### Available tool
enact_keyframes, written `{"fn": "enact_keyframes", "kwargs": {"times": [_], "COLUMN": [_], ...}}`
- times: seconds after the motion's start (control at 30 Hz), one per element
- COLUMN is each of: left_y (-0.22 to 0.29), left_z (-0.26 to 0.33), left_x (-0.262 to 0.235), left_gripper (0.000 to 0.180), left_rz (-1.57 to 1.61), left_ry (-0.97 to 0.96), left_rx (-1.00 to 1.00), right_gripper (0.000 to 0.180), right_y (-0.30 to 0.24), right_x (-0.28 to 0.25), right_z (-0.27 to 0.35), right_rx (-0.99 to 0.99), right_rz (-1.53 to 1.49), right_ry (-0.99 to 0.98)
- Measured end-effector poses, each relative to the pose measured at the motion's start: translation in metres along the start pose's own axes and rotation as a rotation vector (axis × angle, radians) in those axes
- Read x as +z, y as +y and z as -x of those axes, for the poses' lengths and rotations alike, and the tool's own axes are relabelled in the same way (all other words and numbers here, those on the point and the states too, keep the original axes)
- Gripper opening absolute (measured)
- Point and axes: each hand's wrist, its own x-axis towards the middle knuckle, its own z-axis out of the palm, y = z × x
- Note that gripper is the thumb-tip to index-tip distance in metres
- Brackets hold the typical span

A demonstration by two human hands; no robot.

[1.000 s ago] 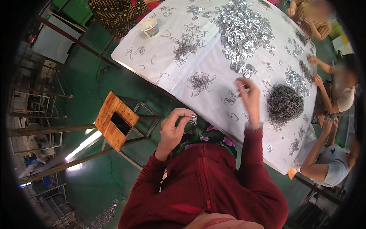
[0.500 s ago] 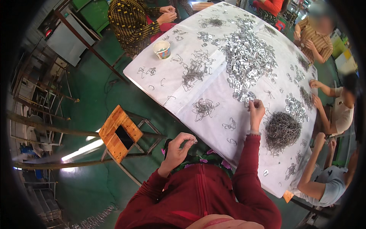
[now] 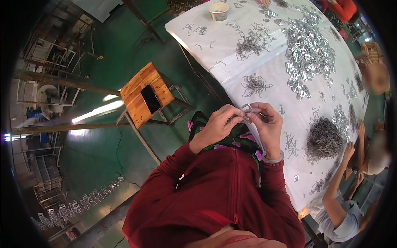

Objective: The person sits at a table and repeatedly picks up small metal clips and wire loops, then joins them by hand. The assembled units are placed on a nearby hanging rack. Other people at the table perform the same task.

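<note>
Both my hands meet in front of me, over my lap by the table's near edge. A small shiny metal buckle (image 3: pixel 247 108) shows between their fingertips. My right hand (image 3: pixel 268 126), with a pale bangle at its wrist, is closed in a pinch on the buckle. My left hand (image 3: pixel 221 126) is closed too, fingertips pressed against the same spot; any separate small part in it is hidden. Past my hands, bent wire hooks (image 3: pixel 255 84) lie in a small heap on the white-covered table (image 3: pixel 235 70). Farther off spreads a large pile of metal buckles (image 3: pixel 308 51).
A dense mound of wire pieces (image 3: pixel 325 138) sits on the right. A paper tub (image 3: pixel 218 11) stands at the far left corner. Left of me is a wooden stool (image 3: pixel 142 91) with a black phone (image 3: pixel 150 99) on it. Co-workers' arms (image 3: pixel 341 169) reach in along the right edge.
My right hand has left the near edge of the buckle pile and come back to my left hand, bringing a buckle. My left hand moved right to meet it. The view has shifted.
</note>
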Motion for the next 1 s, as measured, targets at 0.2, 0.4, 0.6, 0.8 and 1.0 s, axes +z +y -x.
{"fn": "enact_keyframes", "kwargs": {"times": [0.2, 0.4, 0.6, 0.8, 1.0], "left_y": [-0.007, -0.022, -0.032, -0.04, -0.098], "left_z": [0.001, 0.002, 0.005, -0.004, -0.103], "left_x": [0.0, 0.003, -0.001, -0.009, -0.038], "left_gripper": [0.012, 0.013, 0.011, 0.026, 0.014], "left_rz": [-0.071, -0.163, -0.218, -0.089, -0.438], "left_ry": [0.031, 0.058, 0.037, 0.097, 0.142], "left_rx": [0.002, 0.037, 0.004, -0.009, 0.059], "right_gripper": [0.014, 0.012, 0.011, 0.012, 0.015], "right_y": [-0.002, 0.012, 0.013, 0.021, 0.03], "right_x": [0.004, 0.003, -0.001, 0.001, -0.001], "right_z": [0.0, -0.005, -0.015, -0.02, -0.022], "right_rx": [0.049, 0.101, 0.194, 0.172, 0.17], "right_rz": [-0.009, -0.047, -0.027, -0.21, -0.295], "right_ry": [-0.015, -0.014, -0.034, -0.045, -0.133]}}
